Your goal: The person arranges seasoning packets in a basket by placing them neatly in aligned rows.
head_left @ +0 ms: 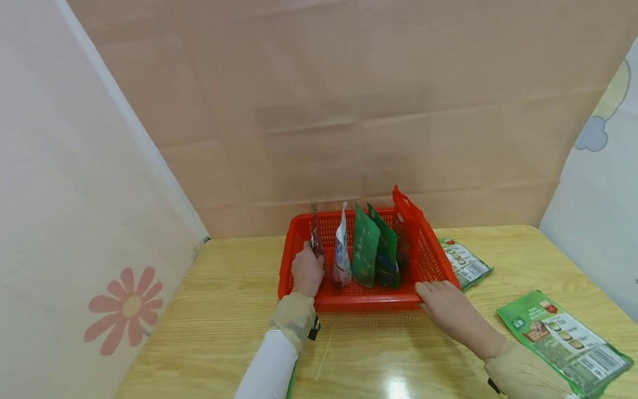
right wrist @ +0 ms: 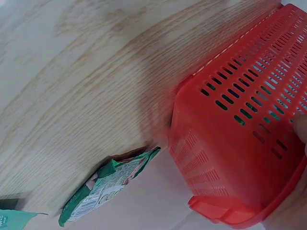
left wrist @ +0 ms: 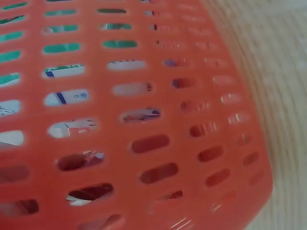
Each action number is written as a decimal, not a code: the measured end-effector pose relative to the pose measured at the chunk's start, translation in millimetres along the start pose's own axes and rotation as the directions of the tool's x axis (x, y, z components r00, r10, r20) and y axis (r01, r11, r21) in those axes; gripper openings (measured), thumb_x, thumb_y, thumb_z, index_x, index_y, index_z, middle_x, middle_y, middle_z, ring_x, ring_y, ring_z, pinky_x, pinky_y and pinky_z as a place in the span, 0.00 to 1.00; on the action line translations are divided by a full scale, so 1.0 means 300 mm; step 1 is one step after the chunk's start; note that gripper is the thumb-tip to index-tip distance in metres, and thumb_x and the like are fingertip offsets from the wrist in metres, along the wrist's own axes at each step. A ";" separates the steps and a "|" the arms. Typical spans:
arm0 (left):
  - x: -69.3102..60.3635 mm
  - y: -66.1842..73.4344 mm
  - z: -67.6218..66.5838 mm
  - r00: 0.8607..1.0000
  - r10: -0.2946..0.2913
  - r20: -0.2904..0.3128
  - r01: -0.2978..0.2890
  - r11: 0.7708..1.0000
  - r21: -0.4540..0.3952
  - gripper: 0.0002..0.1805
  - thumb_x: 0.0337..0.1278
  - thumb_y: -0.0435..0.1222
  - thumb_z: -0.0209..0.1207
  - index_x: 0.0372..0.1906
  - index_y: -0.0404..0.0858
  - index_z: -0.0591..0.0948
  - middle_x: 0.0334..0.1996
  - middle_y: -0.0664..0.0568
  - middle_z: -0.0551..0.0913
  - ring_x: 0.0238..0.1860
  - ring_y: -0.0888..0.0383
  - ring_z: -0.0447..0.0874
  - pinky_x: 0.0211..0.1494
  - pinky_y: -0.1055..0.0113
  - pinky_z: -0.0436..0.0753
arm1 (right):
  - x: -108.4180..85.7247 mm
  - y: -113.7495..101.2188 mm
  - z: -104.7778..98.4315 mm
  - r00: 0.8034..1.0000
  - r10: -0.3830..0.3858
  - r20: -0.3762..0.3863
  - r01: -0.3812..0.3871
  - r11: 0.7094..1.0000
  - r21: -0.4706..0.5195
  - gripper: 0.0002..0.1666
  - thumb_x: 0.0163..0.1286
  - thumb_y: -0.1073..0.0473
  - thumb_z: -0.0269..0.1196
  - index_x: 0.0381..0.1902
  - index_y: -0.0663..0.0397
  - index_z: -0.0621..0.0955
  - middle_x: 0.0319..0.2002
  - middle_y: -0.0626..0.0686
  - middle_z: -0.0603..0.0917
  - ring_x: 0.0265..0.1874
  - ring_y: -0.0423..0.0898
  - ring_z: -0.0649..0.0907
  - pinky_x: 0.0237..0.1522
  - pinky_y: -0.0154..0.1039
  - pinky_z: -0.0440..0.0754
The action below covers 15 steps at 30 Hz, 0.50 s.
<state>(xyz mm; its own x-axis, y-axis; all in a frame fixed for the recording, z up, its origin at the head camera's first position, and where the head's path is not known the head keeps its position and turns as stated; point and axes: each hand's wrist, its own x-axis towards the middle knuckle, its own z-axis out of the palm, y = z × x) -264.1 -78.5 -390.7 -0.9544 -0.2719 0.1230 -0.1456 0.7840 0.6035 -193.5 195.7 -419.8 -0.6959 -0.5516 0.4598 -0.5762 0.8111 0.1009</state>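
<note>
A red slotted basket [head_left: 369, 302] holds several packets standing upright. In the head view my left hand [head_left: 306, 271] reaches over its front left part and pinches a dark red packet [head_left: 315, 230] by the left wall. Right of that stand a white packet [head_left: 341, 252], two green packets [head_left: 365, 249] [head_left: 386, 255] and a red one [head_left: 407, 213]. My right hand [head_left: 451, 307] grips the basket's front right corner; part of it shows at the edge of the right wrist view [right wrist: 290, 203]. The left wrist view is filled by the basket's wall [left wrist: 127, 143], which hides the left hand.
Two green packets lie flat on the wooden table [head_left: 229, 310] to the right: one [head_left: 468, 266] beside the basket, the other [head_left: 565, 338] nearer the front right. A thin green edge [head_left: 292, 379] shows beside the left sleeve. A beige-covered wall [head_left: 319, 111] stands behind the basket.
</note>
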 end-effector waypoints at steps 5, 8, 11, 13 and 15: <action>0.014 -0.013 0.019 0.998 -0.004 0.056 0.007 0.999 -0.043 0.21 0.61 0.36 0.60 0.55 0.33 0.70 0.31 0.37 0.84 0.26 0.45 0.84 0.33 0.55 0.85 | -0.001 0.002 0.001 1.000 -0.007 0.006 0.007 1.000 -0.001 0.22 0.47 0.63 0.74 0.26 0.49 0.68 0.20 0.43 0.74 0.22 0.43 0.76 0.30 0.39 0.70; 0.017 -0.016 0.025 0.996 -0.003 0.094 0.009 0.998 -0.066 0.22 0.61 0.36 0.59 0.56 0.33 0.68 0.28 0.38 0.84 0.22 0.48 0.82 0.27 0.59 0.84 | -0.001 0.004 0.004 1.000 -0.007 0.012 0.007 1.000 0.001 0.22 0.47 0.63 0.74 0.27 0.50 0.69 0.20 0.44 0.74 0.22 0.43 0.76 0.30 0.39 0.70; 0.018 -0.017 0.029 0.993 0.000 0.116 0.008 0.998 -0.064 0.22 0.62 0.36 0.58 0.58 0.33 0.67 0.28 0.39 0.83 0.21 0.49 0.81 0.26 0.60 0.83 | -0.001 0.005 0.004 1.000 -0.003 0.023 0.003 1.000 0.001 0.21 0.48 0.62 0.74 0.27 0.50 0.69 0.20 0.44 0.75 0.23 0.44 0.76 0.31 0.40 0.71; 0.018 -0.018 0.031 0.993 0.011 0.118 -0.004 0.998 -0.055 0.23 0.63 0.36 0.57 0.59 0.32 0.67 0.27 0.39 0.84 0.22 0.48 0.83 0.27 0.59 0.84 | -0.001 0.004 0.004 1.000 0.000 0.024 0.000 1.000 0.000 0.22 0.48 0.61 0.74 0.27 0.50 0.69 0.21 0.44 0.75 0.23 0.44 0.77 0.31 0.41 0.72; 0.015 -0.021 0.033 0.994 0.033 0.102 -0.030 0.999 -0.030 0.22 0.63 0.36 0.57 0.57 0.32 0.67 0.28 0.38 0.84 0.25 0.46 0.84 0.30 0.56 0.84 | -0.001 0.002 0.004 1.000 0.001 0.027 -0.001 1.000 0.000 0.22 0.48 0.61 0.74 0.27 0.49 0.69 0.21 0.44 0.75 0.23 0.44 0.77 0.32 0.41 0.72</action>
<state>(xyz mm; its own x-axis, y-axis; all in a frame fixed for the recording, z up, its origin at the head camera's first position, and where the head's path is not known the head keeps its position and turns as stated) -270.2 -79.2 -401.6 -0.9802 -0.1879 0.0618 -0.1093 0.7749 0.6226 -194.1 196.1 -421.0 -0.7077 -0.5560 0.4360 -0.5754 0.8116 0.1010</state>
